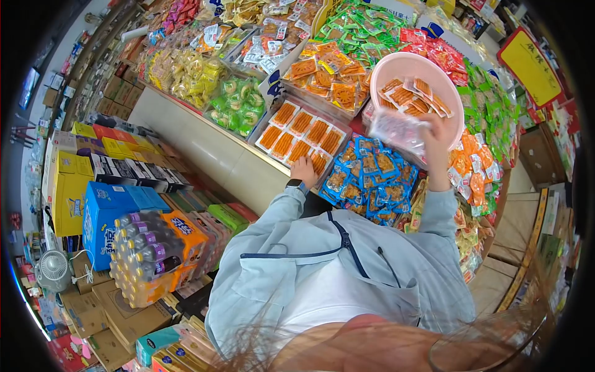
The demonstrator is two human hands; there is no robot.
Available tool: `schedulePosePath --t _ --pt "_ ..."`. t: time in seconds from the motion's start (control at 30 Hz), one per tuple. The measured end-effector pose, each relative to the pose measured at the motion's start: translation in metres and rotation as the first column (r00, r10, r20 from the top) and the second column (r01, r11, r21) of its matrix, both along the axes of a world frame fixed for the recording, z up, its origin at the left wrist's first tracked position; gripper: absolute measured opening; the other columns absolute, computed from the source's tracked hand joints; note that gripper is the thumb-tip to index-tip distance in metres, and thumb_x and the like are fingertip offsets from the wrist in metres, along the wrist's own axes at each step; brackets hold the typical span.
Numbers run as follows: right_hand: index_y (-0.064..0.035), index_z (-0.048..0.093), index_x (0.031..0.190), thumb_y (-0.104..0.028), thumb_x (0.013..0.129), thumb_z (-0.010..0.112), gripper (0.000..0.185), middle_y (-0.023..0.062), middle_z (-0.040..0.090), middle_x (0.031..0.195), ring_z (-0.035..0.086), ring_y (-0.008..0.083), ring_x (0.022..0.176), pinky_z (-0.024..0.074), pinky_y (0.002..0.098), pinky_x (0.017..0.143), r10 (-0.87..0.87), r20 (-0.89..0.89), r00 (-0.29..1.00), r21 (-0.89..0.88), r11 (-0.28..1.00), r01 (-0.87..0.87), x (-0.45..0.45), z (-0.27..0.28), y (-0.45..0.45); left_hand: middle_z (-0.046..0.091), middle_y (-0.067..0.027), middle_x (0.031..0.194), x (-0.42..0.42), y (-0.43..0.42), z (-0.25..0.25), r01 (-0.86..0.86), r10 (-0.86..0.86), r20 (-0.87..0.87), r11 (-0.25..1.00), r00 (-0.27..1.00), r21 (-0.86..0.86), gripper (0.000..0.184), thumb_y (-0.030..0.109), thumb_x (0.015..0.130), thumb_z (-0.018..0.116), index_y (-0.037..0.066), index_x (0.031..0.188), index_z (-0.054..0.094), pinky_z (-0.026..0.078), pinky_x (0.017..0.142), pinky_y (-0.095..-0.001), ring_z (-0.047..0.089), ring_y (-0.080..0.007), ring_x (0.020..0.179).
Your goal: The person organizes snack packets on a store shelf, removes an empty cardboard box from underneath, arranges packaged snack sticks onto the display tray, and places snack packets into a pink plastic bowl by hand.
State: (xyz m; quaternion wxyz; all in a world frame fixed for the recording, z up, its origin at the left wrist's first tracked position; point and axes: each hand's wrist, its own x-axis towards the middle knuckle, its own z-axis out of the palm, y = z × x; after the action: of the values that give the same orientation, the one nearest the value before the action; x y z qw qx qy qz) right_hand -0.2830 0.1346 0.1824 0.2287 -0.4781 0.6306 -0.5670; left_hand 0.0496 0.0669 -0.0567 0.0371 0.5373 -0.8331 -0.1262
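Observation:
My left hand [303, 171] lies at the near edge of a display bin [253, 137], with its fingers on the orange snack packs [300, 150] laid out in rows. A dark watch is on that wrist. My right hand [435, 131] is at the lower side of a pink basin [457, 93], its fingers blurred beside a clear, pale packet [398, 128]; whether they grip it is unclear. Inside the basin are several packs of orange snack sticks [407, 97].
Blue snack packs [370, 175] fill the bin between my arms. Green round packs [237, 102] lie left of the rows. Bottled drinks [149, 251], a blue box [102, 217] and a small fan [53, 266] stand at the left. A yellow sign [530, 67] rises at the right.

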Motion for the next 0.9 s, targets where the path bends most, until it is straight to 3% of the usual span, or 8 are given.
schedulePosePath --t 0.1,0.2,0.37,0.47,0.57,0.67,0.77,0.9 --pt "-0.0064 0.061 0.097 0.0 0.077 0.049 0.024 0.0033 0.058 0.071 0.048 0.0079 0.06 0.0402 0.025 0.055 0.191 -0.03 0.981 0.047 0.981 -0.189 0.055 -0.052 -0.025 0.049 -0.0148 0.11 -0.001 -0.001 -0.001 0.0 0.001 0.029 1.0 1.0 -0.031 0.062 0.025 0.074 0.058 -0.004 0.127 0.043 0.039 0.09 -0.0446 0.049 -0.0308 0.102" --pt "-0.0068 0.062 0.098 -0.006 0.079 0.053 0.021 0.0093 0.063 0.077 0.059 0.0166 0.066 0.047 0.0305 0.059 0.291 -0.305 0.907 0.243 0.944 -0.222 0.102 -0.064 -0.04 0.049 -0.0143 0.11 -0.003 0.001 -0.004 -0.012 0.014 0.055 0.999 0.998 -0.038 0.063 0.027 0.074 0.058 -0.003 0.127 0.043 0.038 0.091 -0.0446 0.049 -0.0302 0.102" --pt "-0.006 0.06 0.093 -0.018 0.079 0.061 0.018 0.0145 0.064 0.089 0.063 0.0315 0.078 0.052 0.0409 0.067 0.262 -0.809 0.526 0.164 0.96 -0.225 0.141 -0.111 -0.085 0.049 -0.0133 0.11 -0.003 0.003 -0.008 -0.006 0.011 0.041 0.994 0.999 -0.111 0.062 0.03 0.073 0.058 -0.002 0.125 0.045 0.037 0.091 -0.045 0.049 -0.0295 0.102" --pt "-0.0059 0.059 0.092 -0.021 0.082 0.057 0.019 0.0144 0.064 0.088 0.063 0.0318 0.079 0.052 0.0425 0.07 0.515 -0.763 0.39 0.423 0.855 -0.301 0.164 -0.144 -0.087 0.049 -0.0132 0.113 -0.003 0.005 0.0 -0.005 0.011 0.084 0.997 0.996 -0.072 0.064 0.031 0.073 0.06 -0.002 0.126 0.043 0.037 0.091 -0.0444 0.049 -0.0288 0.104" --pt "-0.0063 0.06 0.096 -0.02 0.082 0.055 0.02 0.0163 0.063 0.092 0.062 0.0333 0.083 0.051 0.0448 0.073 0.69 -0.575 0.44 0.569 0.723 -0.391 0.179 -0.172 -0.074 0.048 -0.0136 0.116 -0.005 0.005 0.007 -0.01 0.012 0.13 1.0 0.991 -0.022 0.068 0.031 0.076 0.061 -0.003 0.131 0.039 0.038 0.09 -0.0441 0.049 -0.0284 0.106" --pt "-0.0055 0.062 0.095 -0.02 0.082 0.056 0.02 0.0172 0.063 0.09 0.062 0.0334 0.083 0.0508 0.0445 0.073 0.667 -0.528 0.526 0.531 0.742 -0.409 0.181 -0.158 -0.055 0.048 -0.0132 0.116 -0.006 0.006 0.003 -0.033 0.037 0.091 0.998 0.995 -0.052 0.07 0.03 0.076 0.06 -0.002 0.134 0.037 0.038 0.089 -0.0449 0.049 -0.0278 0.106" --pt "-0.0052 0.063 0.09 -0.018 0.081 0.056 0.017 0.0154 0.063 0.09 0.063 0.0348 0.078 0.0513 0.0438 0.068 0.566 -0.548 0.616 0.406 0.823 -0.396 0.167 -0.155 -0.061 0.048 -0.0132 0.117 -0.008 0.006 0.007 -0.039 0.041 0.099 0.999 0.994 -0.021 0.071 0.03 0.076 0.06 0.01 0.14 0.034 0.037 0.089 -0.0484 0.048 -0.0292 0.106" --pt "-0.0064 0.063 0.09 -0.011 0.079 0.058 0.013 0.0139 0.063 0.089 0.061 0.0331 0.082 0.0498 0.0422 0.071 0.153 -0.552 0.82 -0.092 0.966 -0.242 0.132 -0.095 -0.074 0.045 -0.0172 0.124 -0.008 0.008 0.018 0.0 -0.001 0.046 0.999 0.999 0.035 0.073 0.026 0.074 0.057 0.033 0.142 0.03 0.033 0.092 -0.0531 0.045 -0.0341 0.11"
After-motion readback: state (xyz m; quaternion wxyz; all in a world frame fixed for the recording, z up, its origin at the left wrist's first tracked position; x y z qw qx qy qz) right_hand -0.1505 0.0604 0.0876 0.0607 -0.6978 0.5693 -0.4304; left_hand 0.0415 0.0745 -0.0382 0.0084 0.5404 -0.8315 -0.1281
